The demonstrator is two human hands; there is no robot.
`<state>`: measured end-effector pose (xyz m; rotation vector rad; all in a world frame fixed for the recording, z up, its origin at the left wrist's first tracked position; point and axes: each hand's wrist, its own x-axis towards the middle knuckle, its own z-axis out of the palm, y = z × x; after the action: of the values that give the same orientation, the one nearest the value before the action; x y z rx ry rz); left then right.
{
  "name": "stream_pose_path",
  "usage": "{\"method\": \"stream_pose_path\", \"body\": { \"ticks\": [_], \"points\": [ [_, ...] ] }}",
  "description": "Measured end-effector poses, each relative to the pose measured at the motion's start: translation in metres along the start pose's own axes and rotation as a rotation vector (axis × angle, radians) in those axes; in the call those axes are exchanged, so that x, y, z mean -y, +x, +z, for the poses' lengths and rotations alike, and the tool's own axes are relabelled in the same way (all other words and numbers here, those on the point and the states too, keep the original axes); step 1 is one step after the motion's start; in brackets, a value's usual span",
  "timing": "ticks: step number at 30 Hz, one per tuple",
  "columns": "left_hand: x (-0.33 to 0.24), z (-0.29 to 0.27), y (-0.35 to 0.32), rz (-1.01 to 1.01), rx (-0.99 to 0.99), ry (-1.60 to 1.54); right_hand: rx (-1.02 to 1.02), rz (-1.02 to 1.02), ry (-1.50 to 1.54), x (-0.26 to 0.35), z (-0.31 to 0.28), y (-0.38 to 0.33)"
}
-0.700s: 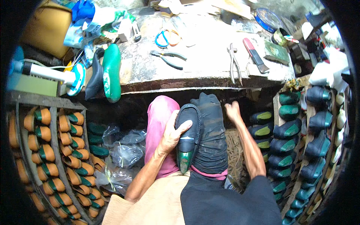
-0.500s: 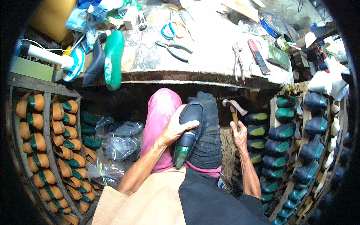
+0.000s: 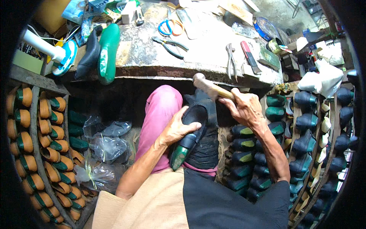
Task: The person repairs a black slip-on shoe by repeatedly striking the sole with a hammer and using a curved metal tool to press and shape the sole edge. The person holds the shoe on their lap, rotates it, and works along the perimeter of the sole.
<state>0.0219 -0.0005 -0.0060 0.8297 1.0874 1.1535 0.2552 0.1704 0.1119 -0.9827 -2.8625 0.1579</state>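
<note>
Swung leftward, the hammer (image 3: 213, 89) fills the closed right grip (image 3: 246, 108); left grip (image 3: 177, 128) clasps the shoe (image 3: 193, 131), toe forward, axis slanting right.

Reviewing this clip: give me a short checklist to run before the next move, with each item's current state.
1. Left hand grips the black shoe: ok, thumb across its top.
2. Green form in the shoe: ok, visible at the end nearer the body.
3. Right hand holds the hammer by its handle: ok.
4. Hammer head apart from the shoe: ok, a gap shows beyond the shoe's far end.
5. Shoe firmly supported underneath: cannot tell, contact is hidden.
6. Pliers away from both hands: ok, on the bench.
</note>
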Motion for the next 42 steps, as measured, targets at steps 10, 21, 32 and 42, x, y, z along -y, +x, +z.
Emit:
{"method": "stream_pose_path", "body": {
  "ticks": [10, 21, 32, 42],
  "points": [
    [0.0, -0.009, -0.007, -0.016, -0.02, 0.116, -0.02, 0.301, 0.246, 0.014, -0.002, -0.02],
    [-0.047, 0.001, -0.01, 0.044, -0.03, 0.802, -0.205, 0.603, 0.999, 0.073, -0.017, -0.094],
    [-0.045, 0.025, -0.008, 0.3, 0.047, 0.627, 0.114, 0.342, 0.165, 0.031, -0.051, -0.072],
    [-0.077, -0.042, -0.059, 0.106, 0.042, 0.213, -0.393, 0.62, 1.383, 0.079, -0.026, -0.114]
  ]
}}
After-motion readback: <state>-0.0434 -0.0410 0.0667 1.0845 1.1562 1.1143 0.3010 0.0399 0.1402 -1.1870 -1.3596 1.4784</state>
